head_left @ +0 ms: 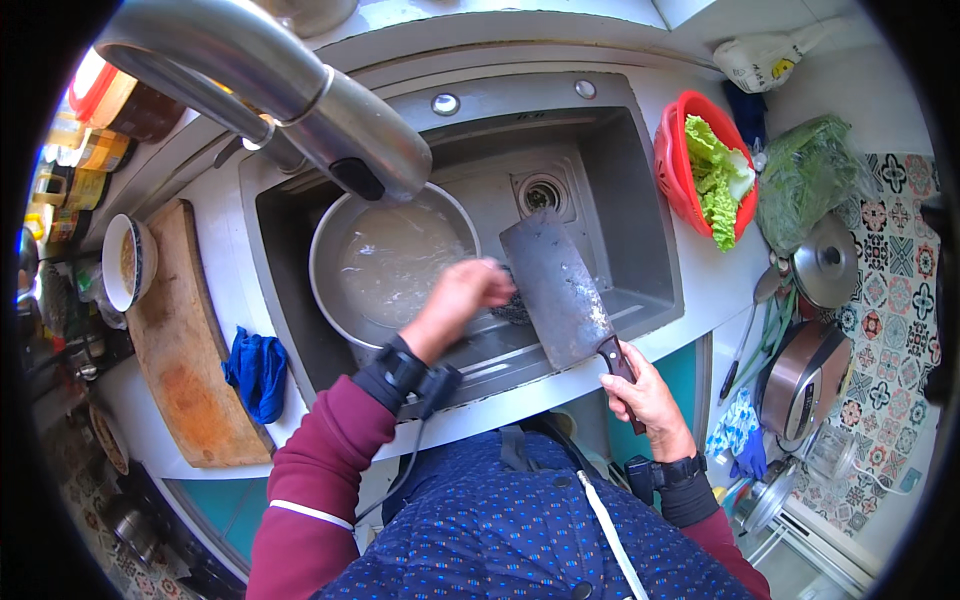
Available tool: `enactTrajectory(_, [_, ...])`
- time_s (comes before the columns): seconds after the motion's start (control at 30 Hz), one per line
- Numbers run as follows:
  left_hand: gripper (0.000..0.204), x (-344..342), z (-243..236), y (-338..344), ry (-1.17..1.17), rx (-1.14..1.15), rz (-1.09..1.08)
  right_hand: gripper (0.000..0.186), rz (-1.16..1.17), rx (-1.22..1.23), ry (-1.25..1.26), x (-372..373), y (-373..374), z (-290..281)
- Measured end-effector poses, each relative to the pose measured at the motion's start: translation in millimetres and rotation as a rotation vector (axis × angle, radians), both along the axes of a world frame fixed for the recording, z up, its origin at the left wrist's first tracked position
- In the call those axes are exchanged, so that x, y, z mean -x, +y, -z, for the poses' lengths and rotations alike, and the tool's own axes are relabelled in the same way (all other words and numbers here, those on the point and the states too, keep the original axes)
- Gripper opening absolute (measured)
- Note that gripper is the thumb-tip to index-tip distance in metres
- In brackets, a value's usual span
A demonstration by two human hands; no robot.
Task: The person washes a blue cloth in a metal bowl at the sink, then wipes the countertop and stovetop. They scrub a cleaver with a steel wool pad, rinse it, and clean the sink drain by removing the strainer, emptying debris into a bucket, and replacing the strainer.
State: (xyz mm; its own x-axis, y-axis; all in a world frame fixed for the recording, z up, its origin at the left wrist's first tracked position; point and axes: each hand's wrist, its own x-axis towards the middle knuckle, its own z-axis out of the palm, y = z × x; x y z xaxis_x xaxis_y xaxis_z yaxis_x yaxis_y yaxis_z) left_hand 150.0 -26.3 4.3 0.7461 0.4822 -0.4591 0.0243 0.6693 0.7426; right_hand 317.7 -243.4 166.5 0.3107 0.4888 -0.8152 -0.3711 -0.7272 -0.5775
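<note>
Kitchen setting: white table (212, 255) across the middle of the frame, patterned tile (885, 290) at the right edge. Set into the table at centre, grey sink (628, 205); at upper left, metal faucet (290, 95) reaching over it. Inside the sink, toward its left, round metal basin (325, 275) with cloudy water (390, 255). Right of centre, cleaver (555, 285), blade raised over the right part of the sink, handle pointing to lower right. Held by that handle in the right hand (652, 398), fingers wrapped around. At centre, left hand (455, 303), blurred, near the blade and the basin's right rim, fingers bent; cannot tell whether holding anything. Partly hidden behind the blade, dark scrubber (511, 308). At upper right, red basket (673, 168) holding green leaves (712, 180). At left, wooden cutting board (185, 335), with bowl (148, 258) at its upper-left edge and blue cloth (258, 375) along its right side.
</note>
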Motion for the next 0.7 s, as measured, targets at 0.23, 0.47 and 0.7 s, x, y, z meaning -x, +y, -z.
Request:
enactTrajectory(0.23, [0.023, 6, -30, 29, 0.515, -0.9, 0.011, 0.057, 0.078, -0.022, 0.079, -8, -4, 6])
enactTrajectory(0.47, [0.031, -42, 58, -24, 0.218, -1.445, 0.89, 0.054, 0.114, 0.018, -0.207, -28, -13, 8])
enactTrajectory(0.7, [0.035, -93, 92, -32, 0.435, -1.368, 1.316, 0.05, 0.21, 0.02, -0.189, -41, -20, -1])
